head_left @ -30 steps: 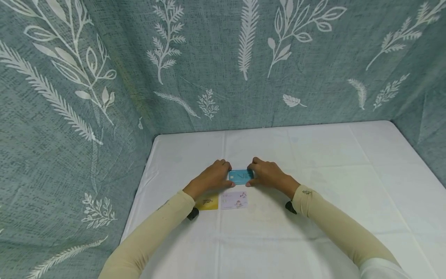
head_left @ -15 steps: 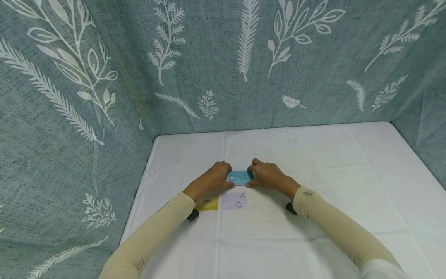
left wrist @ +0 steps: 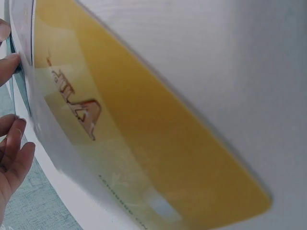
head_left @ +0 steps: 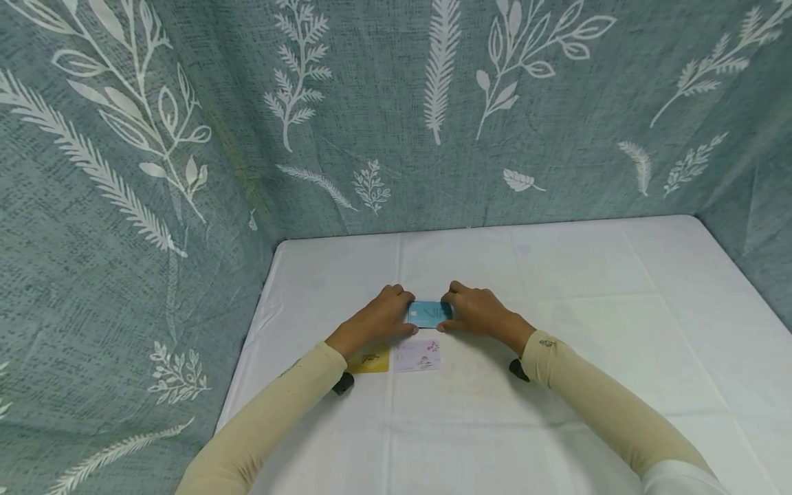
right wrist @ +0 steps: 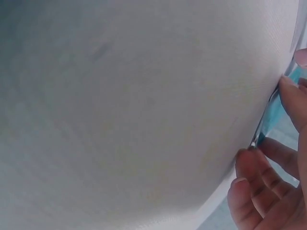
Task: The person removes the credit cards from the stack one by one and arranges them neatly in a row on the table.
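Note:
A blue card (head_left: 429,314) with "VIP" lettering is held between both hands over the white table in the head view. My left hand (head_left: 388,313) pinches its left end, thumb at the near edge and fingers at the far edge. At the opposite end, my right hand (head_left: 475,309) grips it likewise; the right wrist view shows the thumb and curled fingers on the card's blue edge (right wrist: 273,112). Nearer the body, a pale lilac card (head_left: 417,356) lies beside a yellow card (head_left: 375,359). The left forearm partly covers the yellow one, which fills much of the left wrist view.
A white cloth covers the table (head_left: 557,440). Green leaf-patterned curtains (head_left: 396,137) hang behind it and along the left and right sides. Small black devices (head_left: 518,370) show beneath both wrists, the left one close by the yellow card.

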`<state>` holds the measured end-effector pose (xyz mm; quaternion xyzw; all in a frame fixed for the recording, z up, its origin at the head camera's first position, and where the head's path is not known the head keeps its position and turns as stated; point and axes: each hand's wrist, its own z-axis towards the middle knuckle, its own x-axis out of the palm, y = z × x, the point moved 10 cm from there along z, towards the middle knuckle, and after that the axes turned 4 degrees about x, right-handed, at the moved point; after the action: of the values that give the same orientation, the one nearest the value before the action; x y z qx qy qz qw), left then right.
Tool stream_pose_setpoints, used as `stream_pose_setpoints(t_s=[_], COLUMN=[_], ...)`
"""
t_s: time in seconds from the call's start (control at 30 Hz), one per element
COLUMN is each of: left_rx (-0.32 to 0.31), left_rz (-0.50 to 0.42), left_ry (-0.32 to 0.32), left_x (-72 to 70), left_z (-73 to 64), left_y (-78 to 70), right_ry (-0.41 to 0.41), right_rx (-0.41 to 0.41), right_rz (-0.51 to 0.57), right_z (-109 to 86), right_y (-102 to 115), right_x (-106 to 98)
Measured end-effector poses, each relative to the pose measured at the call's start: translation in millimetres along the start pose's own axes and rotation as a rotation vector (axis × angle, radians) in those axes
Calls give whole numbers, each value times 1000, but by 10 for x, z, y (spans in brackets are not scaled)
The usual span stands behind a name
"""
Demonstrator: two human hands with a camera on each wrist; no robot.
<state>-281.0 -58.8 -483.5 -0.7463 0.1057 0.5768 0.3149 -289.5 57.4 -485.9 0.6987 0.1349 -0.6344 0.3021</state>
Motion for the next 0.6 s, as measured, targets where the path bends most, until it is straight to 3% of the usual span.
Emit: stream_pose_setpoints(t_s=[0.6], left_rx=[12], left_rz=[-9], left_ry=[-49], left_x=[-75], left_z=[-60], left_y=[-46], right_ry=[-7], right_rx=[11], right_rz=[20], right_z=[-28], right_y=[18], right_x=[-53])
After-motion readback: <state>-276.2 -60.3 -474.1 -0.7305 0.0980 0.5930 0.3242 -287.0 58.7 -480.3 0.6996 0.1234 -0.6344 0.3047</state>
